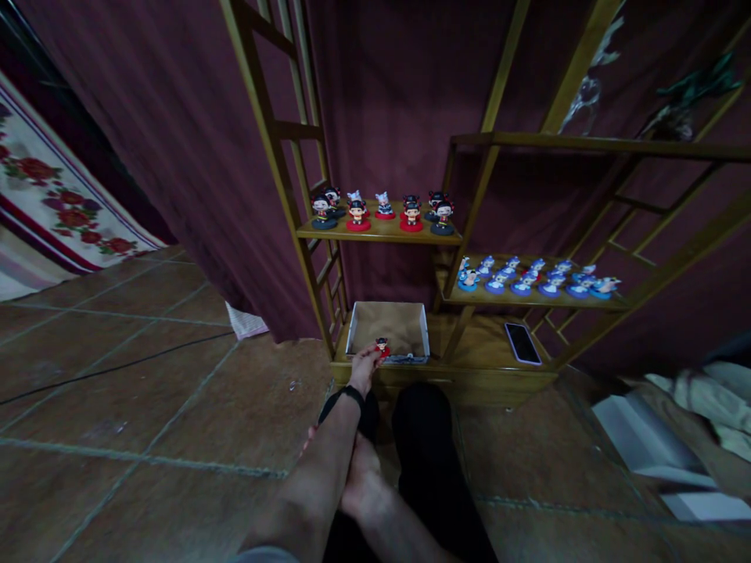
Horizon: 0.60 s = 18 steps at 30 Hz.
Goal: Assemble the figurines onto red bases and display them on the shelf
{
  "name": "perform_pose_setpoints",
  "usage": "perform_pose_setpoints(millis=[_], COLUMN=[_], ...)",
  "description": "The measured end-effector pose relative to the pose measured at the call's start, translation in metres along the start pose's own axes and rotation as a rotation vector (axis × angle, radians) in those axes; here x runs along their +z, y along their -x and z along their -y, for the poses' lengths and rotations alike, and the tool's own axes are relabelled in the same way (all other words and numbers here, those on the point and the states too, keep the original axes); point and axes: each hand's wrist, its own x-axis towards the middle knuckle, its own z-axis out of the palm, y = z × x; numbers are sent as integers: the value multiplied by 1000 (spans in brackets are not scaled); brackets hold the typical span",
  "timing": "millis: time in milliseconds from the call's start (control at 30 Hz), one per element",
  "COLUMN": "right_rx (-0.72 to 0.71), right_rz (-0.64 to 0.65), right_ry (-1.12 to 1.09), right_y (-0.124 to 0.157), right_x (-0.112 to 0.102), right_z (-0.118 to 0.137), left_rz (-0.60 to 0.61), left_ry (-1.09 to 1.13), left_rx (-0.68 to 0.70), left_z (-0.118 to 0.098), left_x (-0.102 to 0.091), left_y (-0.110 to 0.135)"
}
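My left hand (364,367) pinches a small figurine (382,346) with dark hair and a red round base, at the front edge of an open cardboard box (427,332). A dark band circles my left wrist. Beneath it, my right hand (361,473) is wrapped around my left forearm (332,453), its fingertips showing on the far side. The box stands on the bottom board of a wooden shelf. On the shelf above, several figurines with red or dark bases (384,207) stand in rows.
Several blue and white figurines (522,277) fill a lower right shelf (540,299). A phone (522,344) lies on the bottom board (481,348). Slanting wooden posts frame the shelves. On the floor, white boxes (651,446) lie at right and a cable (117,365) runs at left.
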Motion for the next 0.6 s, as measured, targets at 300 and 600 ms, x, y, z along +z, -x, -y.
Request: perform_pose_setpoints(millis=[300,600], right_rx=[29,210], right_rz=[-121,112], right_ry=[-64,49], right_y=[-5,36], right_x=[-15,16], right_z=[18,-12], left_rz=[19,17], left_ry=[4,8], left_rx=[-24,-14], left_z=[5,2], left_x=[5,1], left_y=[2,0])
